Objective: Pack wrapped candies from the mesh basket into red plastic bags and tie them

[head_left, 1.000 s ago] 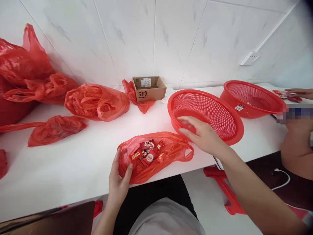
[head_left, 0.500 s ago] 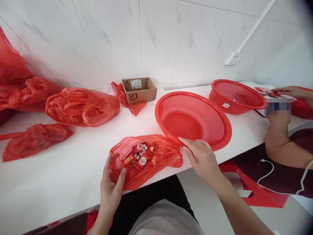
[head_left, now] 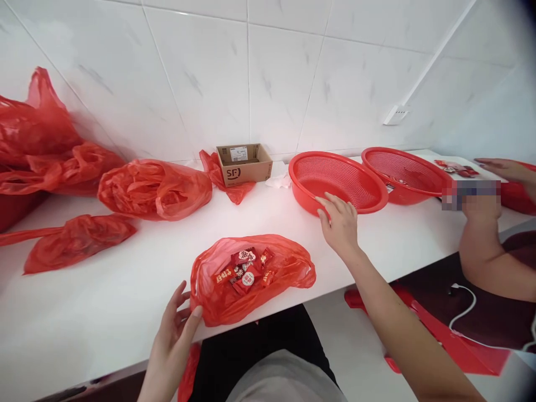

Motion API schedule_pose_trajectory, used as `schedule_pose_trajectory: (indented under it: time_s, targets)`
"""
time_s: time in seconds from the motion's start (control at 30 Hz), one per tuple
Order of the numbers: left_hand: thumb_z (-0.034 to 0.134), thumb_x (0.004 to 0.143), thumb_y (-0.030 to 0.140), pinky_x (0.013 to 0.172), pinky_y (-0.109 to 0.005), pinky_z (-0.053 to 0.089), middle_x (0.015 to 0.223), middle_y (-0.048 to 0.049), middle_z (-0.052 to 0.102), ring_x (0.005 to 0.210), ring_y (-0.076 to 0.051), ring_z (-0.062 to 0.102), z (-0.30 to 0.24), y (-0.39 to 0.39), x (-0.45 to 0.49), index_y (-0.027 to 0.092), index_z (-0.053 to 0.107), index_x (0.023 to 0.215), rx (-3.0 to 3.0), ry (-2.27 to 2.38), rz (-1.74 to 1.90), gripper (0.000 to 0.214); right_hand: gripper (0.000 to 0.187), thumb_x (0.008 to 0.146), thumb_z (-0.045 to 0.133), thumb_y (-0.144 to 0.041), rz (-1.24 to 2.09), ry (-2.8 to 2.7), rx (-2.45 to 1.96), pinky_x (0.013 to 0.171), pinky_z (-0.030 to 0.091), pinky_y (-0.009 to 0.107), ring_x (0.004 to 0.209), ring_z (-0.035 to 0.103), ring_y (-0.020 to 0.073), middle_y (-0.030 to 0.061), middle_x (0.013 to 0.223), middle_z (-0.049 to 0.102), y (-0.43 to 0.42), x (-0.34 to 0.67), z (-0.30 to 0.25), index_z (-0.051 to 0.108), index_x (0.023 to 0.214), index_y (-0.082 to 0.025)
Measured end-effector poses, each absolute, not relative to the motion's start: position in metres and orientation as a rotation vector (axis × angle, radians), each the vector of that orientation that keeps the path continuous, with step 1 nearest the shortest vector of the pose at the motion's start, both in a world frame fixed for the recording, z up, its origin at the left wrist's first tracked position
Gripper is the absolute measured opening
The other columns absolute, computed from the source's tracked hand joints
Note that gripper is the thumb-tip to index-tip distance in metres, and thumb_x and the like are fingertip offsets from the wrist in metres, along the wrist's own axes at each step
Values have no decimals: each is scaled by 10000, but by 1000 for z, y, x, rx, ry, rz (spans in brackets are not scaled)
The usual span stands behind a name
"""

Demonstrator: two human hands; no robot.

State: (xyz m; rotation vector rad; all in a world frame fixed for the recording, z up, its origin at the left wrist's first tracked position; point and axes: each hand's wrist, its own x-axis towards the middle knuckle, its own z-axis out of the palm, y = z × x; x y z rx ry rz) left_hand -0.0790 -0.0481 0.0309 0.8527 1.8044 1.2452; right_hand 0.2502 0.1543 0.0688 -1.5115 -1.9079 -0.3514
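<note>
We log a thin red plastic bag (head_left: 251, 304), rumpled, mouth open, lying by the near edge of the counter (head_left: 125, 301); wrapped candies (head_left: 248, 278) bunch inside. Beyond it, to our right, we see a red basket (head_left: 355, 181), upright, walls finely perforated.

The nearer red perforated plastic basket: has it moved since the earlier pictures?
Yes: the nearer basket has moved back toward the white tiled wall, judged against the brown cardboard box.

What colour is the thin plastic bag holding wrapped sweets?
The thin plastic bag is translucent red (head view).
</note>
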Motion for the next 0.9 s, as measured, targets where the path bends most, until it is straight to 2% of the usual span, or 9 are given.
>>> schedule_pose_trajectory:
  time_s: [0.1, 0.3, 0.53, 0.6, 0.67, 0.73, 0.83, 0.9]
  targets:
    - [624, 766, 622, 880, -357, 523, 1242, -62, 620, 992, -238, 639, 30, -52, -86, 265, 508, 1361, 889, 1814, 1167, 704, 315, 962, 442, -297, -356, -1908, -1459, 1100, 312, 533, 1263, 517, 278, 99, 1341, 595, 142, 259, 58, 622, 1209, -218]
    - [614, 766, 622, 911, -358, 494, 1119, -84, 699, 1035, -270, 634, 34, -42, -85, 186, 631, 1133, 948, 1778, 1098, 570, 312, 949, 451, -269, -272, -1947, -1359, 1116, 323, 529, 1273, 515, 265, 89, 1329, 610, 145, 278, 53, 596, 1218, -209]
    - [659, 772, 553, 797, -288, 486, 928, -25, 694, 842, -198, 625, 44, -41, -77, 205, 674, 1004, 886, 1804, 1284, 418, 314, 954, 427, -282, -72, -1925, -1324, 1143, 283, 540, 1361, 435, 259, 120, 1373, 572, 162, 272, 63, 590, 1204, -185]
    - [655, 773, 560, 768, -298, 483, 907, -23, 681, 780, -188, 600, 43, -44, -81, 207, 673, 1005, 911, 1809, 1267, 423, 323, 953, 455, -332, 59, -1856, -1326, 1108, 350, 511, 1345, 455, 260, 127, 1362, 576, 148, 255, 69, 575, 1220, -196]
    - [646, 776, 572, 764, -310, 473, 893, -20, 663, 747, -180, 572, 41, -47, -84, 208, 669, 1009, 918, 1816, 1258, 432, 376, 938, 503, -369, 323, -1924, -1337, 997, 478, 437, 1223, 572, 247, 123, 1340, 589, 124, 238, 75, 526, 1284, -226]
    - [630, 789, 577, 770, -309, 454, 865, -6, 638, 725, -164, 540, 43, -50, -84, 215, 666, 999, 888, 1833, 1279, 420, 439, 902, 567, -377, 660, -2123, -1368, 812, 565, 365, 987, 688, 227, 99, 1237, 654, 100, 229, 82, 488, 1322, -278]
    - [630, 786, 579, 747, -299, 435, 798, 11, 605, 698, -152, 504, 49, -53, -83, 221, 668, 955, 828, 1878, 1335, 398, 309, 864, 602, -296, 1013, -2378, -1411, 573, 550, 301, 674, 699, 207, 47, 901, 732, 78, 234, 89, 580, 1172, -296]
    - [652, 765, 579, 719, -292, 427, 737, 18, 584, 691, -155, 498, 53, -54, -88, 221, 666, 902, 820, 1918, 1370, 384, 238, 875, 543, -216, 1120, -2397, -1418, 499, 520, 273, 552, 671, 184, 19, 741, 712, 78, 245, 93, 599, 1099, -274]
